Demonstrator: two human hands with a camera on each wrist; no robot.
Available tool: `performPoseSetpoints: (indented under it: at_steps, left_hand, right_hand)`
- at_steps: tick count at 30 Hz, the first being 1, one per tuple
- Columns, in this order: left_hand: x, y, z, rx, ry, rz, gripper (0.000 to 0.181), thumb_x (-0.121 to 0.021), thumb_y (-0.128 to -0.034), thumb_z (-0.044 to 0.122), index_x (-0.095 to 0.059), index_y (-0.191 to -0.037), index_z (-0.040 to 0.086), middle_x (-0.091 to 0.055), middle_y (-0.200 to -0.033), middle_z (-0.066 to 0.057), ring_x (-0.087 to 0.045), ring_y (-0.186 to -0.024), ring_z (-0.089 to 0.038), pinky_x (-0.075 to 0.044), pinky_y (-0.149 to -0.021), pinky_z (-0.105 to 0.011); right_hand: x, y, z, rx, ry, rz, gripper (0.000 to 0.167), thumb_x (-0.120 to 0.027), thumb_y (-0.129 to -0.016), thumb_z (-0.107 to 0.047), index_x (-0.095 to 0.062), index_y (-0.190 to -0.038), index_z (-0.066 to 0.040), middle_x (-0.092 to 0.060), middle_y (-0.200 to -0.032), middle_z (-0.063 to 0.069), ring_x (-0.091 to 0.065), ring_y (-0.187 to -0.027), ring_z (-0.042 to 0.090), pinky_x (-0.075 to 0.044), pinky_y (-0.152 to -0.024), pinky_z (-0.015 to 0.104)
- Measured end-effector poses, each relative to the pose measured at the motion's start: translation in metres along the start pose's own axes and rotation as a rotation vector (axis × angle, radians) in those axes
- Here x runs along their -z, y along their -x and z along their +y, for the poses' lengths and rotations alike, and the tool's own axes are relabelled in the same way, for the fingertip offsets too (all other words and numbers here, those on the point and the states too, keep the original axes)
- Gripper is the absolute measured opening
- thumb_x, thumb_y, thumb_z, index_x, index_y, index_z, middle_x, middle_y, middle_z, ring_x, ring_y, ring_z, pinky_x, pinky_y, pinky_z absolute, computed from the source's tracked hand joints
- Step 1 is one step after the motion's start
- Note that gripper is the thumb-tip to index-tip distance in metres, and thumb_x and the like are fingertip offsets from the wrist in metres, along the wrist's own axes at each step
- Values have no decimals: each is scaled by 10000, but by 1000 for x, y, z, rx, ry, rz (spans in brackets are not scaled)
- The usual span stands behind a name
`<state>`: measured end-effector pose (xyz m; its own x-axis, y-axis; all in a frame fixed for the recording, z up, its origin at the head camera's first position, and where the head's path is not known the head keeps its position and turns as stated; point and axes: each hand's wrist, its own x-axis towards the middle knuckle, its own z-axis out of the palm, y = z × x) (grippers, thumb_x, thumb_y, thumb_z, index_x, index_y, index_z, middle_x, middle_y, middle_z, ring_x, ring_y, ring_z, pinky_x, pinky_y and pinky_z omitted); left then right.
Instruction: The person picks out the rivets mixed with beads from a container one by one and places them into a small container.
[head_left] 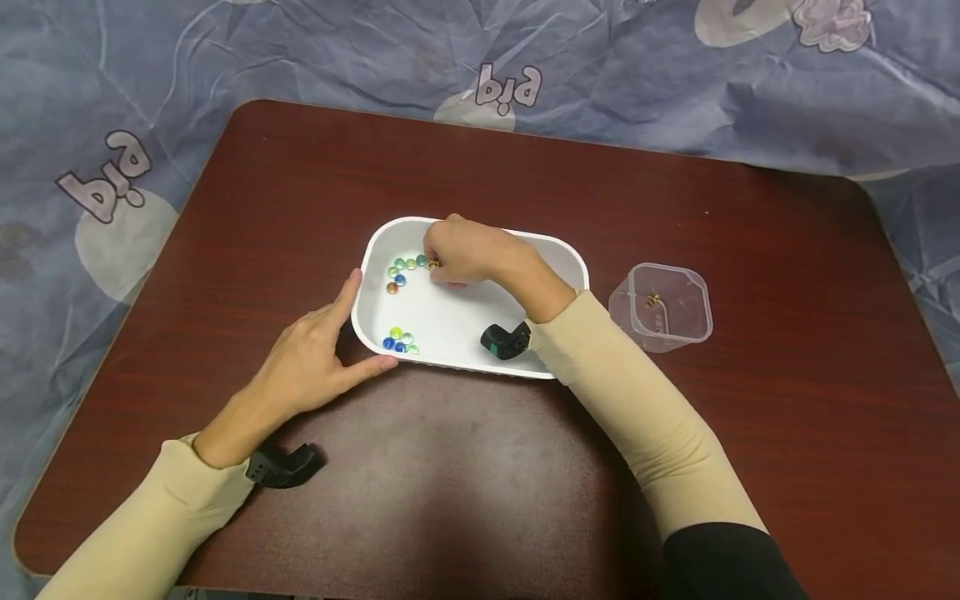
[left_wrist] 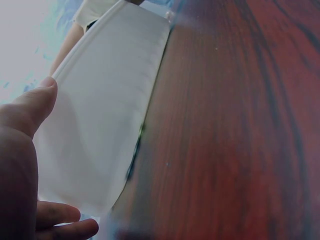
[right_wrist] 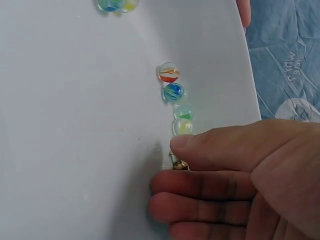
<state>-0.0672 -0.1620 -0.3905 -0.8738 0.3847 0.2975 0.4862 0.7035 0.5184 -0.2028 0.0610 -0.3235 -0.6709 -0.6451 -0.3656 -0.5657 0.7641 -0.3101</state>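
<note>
A white tray [head_left: 465, 329] holds several glass marbles [head_left: 401, 275] in a curved line at its far left, and more marbles [head_left: 397, 340] in the near left corner. My left hand [head_left: 307, 358] spans that corner from outside, its fingers extended; the thumb [left_wrist: 40, 100] touches the tray wall. Inside the tray, my right hand [head_left: 472, 252] pinches a small gold-and-dark trinket [right_wrist: 180, 164] between thumb and forefinger, at the end of the marble line. Its exact kind is mostly hidden by the fingers.
To the right of the tray stands a clear plastic box [head_left: 678, 329] with a small gold-coloured piece [head_left: 654, 298] in it. Both stand on a dark red wooden table [head_left: 450, 467]. Behind the table hangs a blue-grey printed cloth [head_left: 337, 58].
</note>
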Motion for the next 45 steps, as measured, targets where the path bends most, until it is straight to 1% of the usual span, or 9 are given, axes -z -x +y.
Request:
performPoseSetpoints:
  at_steps: [3,9,13,17,21,28,35,39,45]
  left_hand:
    - [0,0,0,3,0,-3,1045,-798,-796,470,-255,-1543,-20,-505,-1399,-277,-582,-1184,-404,-476,-902,-547]
    - [1,1,0,17,-5,-6,1052,-813,-783,443,-249,-1549,-6,-504,-1400,-278,-579,-1185,-412,-470,-910,-552]
    - [1,1,0,20,-6,-7,1058,-819,-777,432,-243,-1552,0,-503,-1399,-280,-578,-1187,-413,-468,-910,-555]
    - [1,1,0,21,-7,-6,1057,-821,-774,432,-251,-1547,-12,-505,-1397,-279,-578,-1187,-410,-467,-909,-555]
    - [1,1,0,16,-6,-4,1053,-818,-779,436,-254,-1544,-16,-508,-1395,-277,-580,-1188,-405,-468,-909,-550]
    - [1,1,1,21,-5,-15,1059,-817,-782,437,-240,-1552,-5,-492,-1411,-277,-565,-1212,-403,-465,-924,-550]
    - [1,0,1,27,-9,-17,1066,-818,-779,445,-233,-1560,18,-504,-1394,-285,-572,-1196,-413,-461,-924,-553]
    - [1,1,1,35,-6,-22,1070,-817,-781,445,-219,-1568,34,-498,-1399,-288,-568,-1198,-420,-457,-928,-557]
    - [1,1,1,31,-4,-21,1063,-815,-783,440,-228,-1561,17,-504,-1392,-291,-578,-1181,-417,-462,-915,-555]
  right_hand:
    - [-2,-2,-1,-7,3,8,159,-651,-917,-127,-601,-771,-90,-546,-614,19,-518,-729,166,-368,-621,271]
    - [-6,-6,-3,-14,42,22,91,-666,-919,-154,-630,-896,-73,-571,-850,50,-487,-911,195,-420,-771,312]
    - [-6,-7,-5,-26,66,14,90,-665,-925,-158,-635,-927,-74,-574,-918,64,-491,-927,203,-432,-802,331]
    - [-7,-8,-6,-29,71,6,79,-665,-925,-154,-638,-914,-80,-576,-908,61,-495,-909,201,-435,-786,330]
    - [-7,-8,-5,-4,66,5,54,-658,-923,-126,-648,-915,-73,-584,-893,54,-502,-883,200,-430,-776,323]
    - [-6,-6,-1,59,6,-4,50,-637,-889,-71,-674,-909,-98,-592,-827,32,-527,-762,166,-418,-642,274]
    - [-1,2,-1,101,-20,48,123,-629,-816,-46,-701,-874,-127,-635,-786,-1,-517,-851,176,-431,-703,299]
    - [1,3,0,144,-55,65,163,-589,-796,14,-700,-854,-91,-639,-758,12,-540,-790,165,-438,-686,273]
    - [2,4,2,182,-114,74,162,-598,-794,56,-695,-841,-66,-623,-737,18,-549,-705,128,-442,-655,244]
